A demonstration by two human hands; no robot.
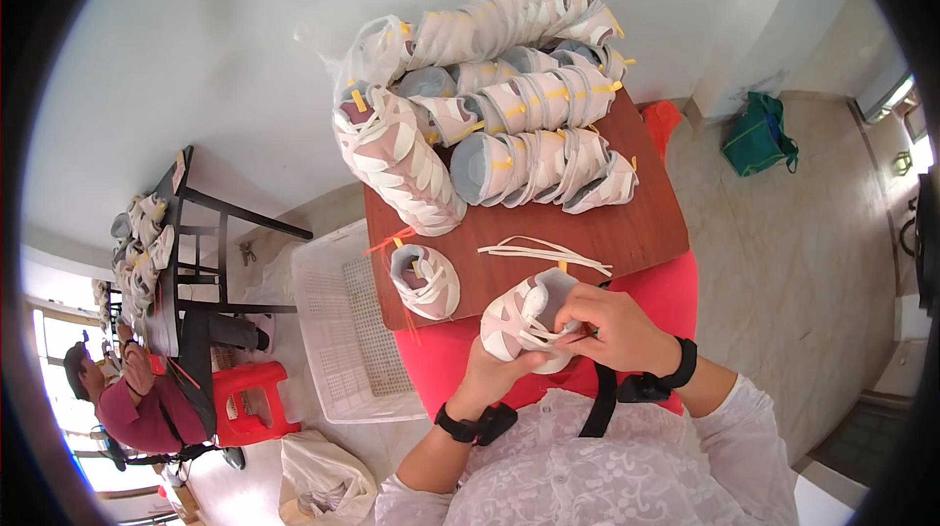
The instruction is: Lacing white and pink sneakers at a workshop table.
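One small pale shoe is gripped in the left hand by the near edge of the desk; the right hand pinches what looks like its white lace. From afar, I'd brace the shoe and draw the lace flat, untwisted.

From my remote feed, I can read no text, brand, number or sign. The yellow tabs on the stacked shoes beyond the fingers are too small for me to make out any lettering; the same goes for the tab on the held shoe, right by the fingers.
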